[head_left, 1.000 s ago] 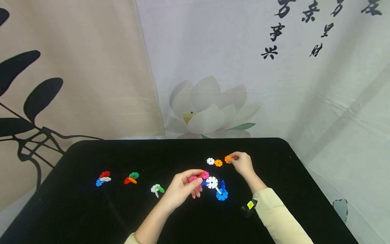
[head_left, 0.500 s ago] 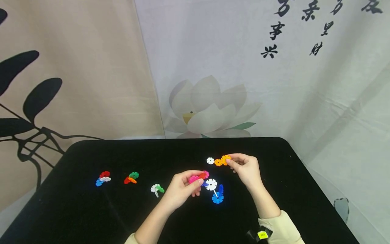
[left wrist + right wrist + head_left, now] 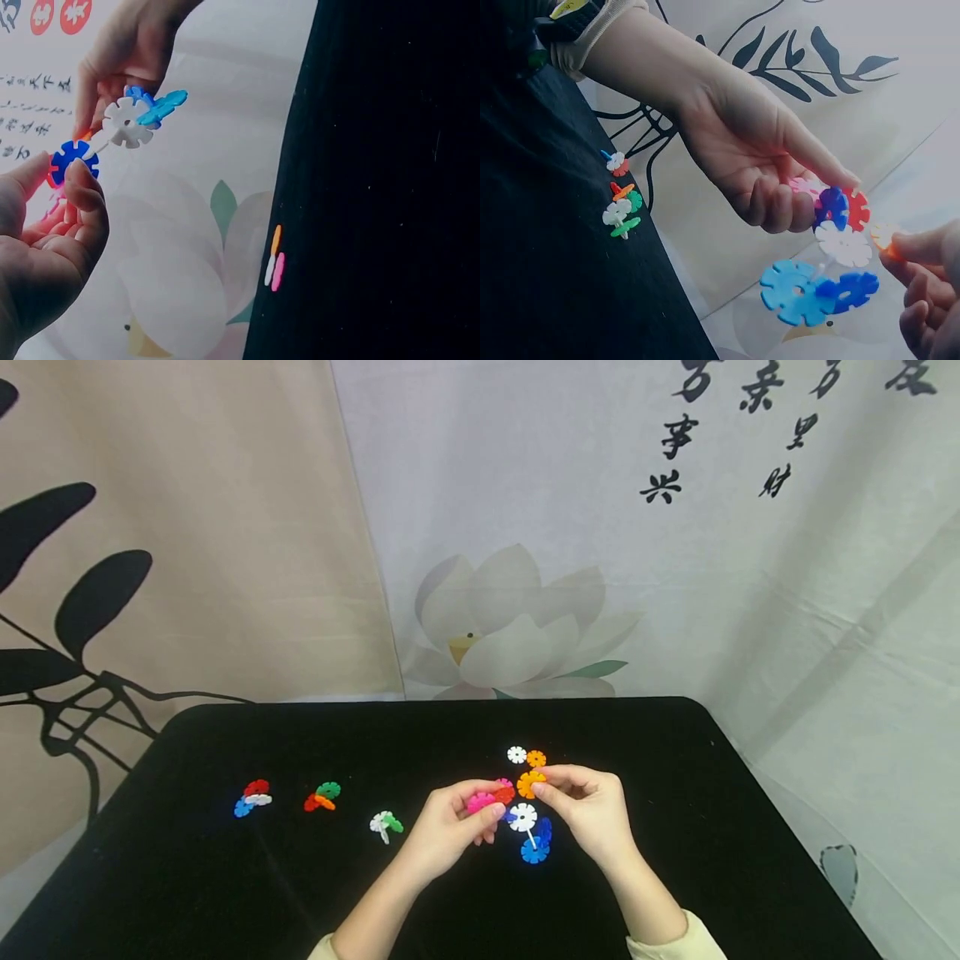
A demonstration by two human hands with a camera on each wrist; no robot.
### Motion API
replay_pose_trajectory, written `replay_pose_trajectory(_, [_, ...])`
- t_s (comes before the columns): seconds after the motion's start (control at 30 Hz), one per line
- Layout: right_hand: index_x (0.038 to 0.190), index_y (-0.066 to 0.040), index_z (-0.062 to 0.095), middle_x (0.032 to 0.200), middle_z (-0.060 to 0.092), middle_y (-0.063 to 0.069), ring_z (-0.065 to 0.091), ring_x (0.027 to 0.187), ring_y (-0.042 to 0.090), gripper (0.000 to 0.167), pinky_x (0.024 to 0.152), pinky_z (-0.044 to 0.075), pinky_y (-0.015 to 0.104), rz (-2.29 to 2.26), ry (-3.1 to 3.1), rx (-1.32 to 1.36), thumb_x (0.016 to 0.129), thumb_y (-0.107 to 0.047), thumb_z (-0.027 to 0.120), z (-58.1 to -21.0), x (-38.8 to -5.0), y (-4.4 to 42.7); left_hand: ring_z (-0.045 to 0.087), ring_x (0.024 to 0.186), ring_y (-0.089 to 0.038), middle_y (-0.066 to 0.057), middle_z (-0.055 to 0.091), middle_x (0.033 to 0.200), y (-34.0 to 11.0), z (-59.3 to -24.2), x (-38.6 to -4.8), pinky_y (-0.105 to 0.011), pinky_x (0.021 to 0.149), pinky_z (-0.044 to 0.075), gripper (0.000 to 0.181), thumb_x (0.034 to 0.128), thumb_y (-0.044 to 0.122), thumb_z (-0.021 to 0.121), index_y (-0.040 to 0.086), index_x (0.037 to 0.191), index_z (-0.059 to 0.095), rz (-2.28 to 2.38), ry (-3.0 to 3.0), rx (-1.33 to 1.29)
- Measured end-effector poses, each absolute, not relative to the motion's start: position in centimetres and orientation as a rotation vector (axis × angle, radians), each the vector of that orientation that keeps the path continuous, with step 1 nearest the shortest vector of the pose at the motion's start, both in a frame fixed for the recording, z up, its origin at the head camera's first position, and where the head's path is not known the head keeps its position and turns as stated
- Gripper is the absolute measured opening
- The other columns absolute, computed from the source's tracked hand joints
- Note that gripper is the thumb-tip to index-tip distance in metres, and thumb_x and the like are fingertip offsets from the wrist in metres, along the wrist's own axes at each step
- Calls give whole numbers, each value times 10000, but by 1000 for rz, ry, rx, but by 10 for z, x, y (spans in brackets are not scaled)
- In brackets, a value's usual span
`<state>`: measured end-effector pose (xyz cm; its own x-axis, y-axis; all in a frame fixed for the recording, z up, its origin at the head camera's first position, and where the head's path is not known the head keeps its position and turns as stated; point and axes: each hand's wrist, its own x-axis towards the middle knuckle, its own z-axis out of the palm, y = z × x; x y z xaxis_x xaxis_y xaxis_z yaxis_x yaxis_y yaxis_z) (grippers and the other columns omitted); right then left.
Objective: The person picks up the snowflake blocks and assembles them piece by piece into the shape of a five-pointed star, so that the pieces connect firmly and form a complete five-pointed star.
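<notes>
Held by its pink end in my left hand [image 3: 446, 827] is a chain of notched discs, with a red disc [image 3: 859, 210], a dark blue disc [image 3: 73, 161], a white disc [image 3: 522, 817] and a light blue disc [image 3: 535, 850] hanging to the right. My right hand [image 3: 600, 810] pinches an orange disc [image 3: 531, 784] between thumb and fingers, close to the red disc; whether the two touch I cannot tell. In the right wrist view my right hand [image 3: 930, 277] holds the orange disc [image 3: 885, 236] beside the chain.
Behind the hands, a white disc [image 3: 517, 755] and another orange disc [image 3: 536, 758] lie on the black table [image 3: 225, 893]. To the left are three small joined clusters: red-white-blue [image 3: 257, 799], green-orange-red [image 3: 322, 797] and white-green [image 3: 386, 824]. A printed curtain hangs behind.
My right hand has brought the orange disc from the back of the table toward me and left, up to the chain. My left hand has stayed nearly still; the chain's hanging end has shifted slightly.
</notes>
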<state>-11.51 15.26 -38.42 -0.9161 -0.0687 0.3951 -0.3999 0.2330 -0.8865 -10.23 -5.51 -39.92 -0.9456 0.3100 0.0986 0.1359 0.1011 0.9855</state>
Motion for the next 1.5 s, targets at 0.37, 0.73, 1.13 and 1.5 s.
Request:
replay_pose_trajectory(0.37, [931,-35,749,825,711,48,558,562,156,134,522,502,246,1719,-2217,453,799,-42,764,-386,-109,145,626,636,-216,-95,649,809,-55,-403,-103,-269,617,539,358,904,242,681,43,1198,632,1957,2232,517])
replay_pose_trajectory(0.73, [918,47,734,793,686,125,501,533,134,154,470,437,200,1689,-2253,484,776,105,724,-369,-100,138,623,670,-197,-96,646,868,-56,-403,-103,-282,675,543,348,907,161,673,8,1215,620,1971,2170,578])
replay_pose_trajectory(1.13, [921,68,726,792,690,127,581,576,151,171,519,495,214,1714,-2147,522,763,132,720,-380,-99,136,623,684,-196,-125,645,880,-55,-407,-105,-267,693,538,358,904,126,671,-4,1231,604,2022,2108,636])
replay_pose_trajectory(1.5, [1081,-55,721,1005,659,33,579,939,178,240,777,521,262,1605,-2277,365,845,-104,733,-390,-104,137,662,817,-320,-139,690,973,-49,-407,-105,-332,786,542,331,925,79,630,-26,1221,528,2082,2087,617])
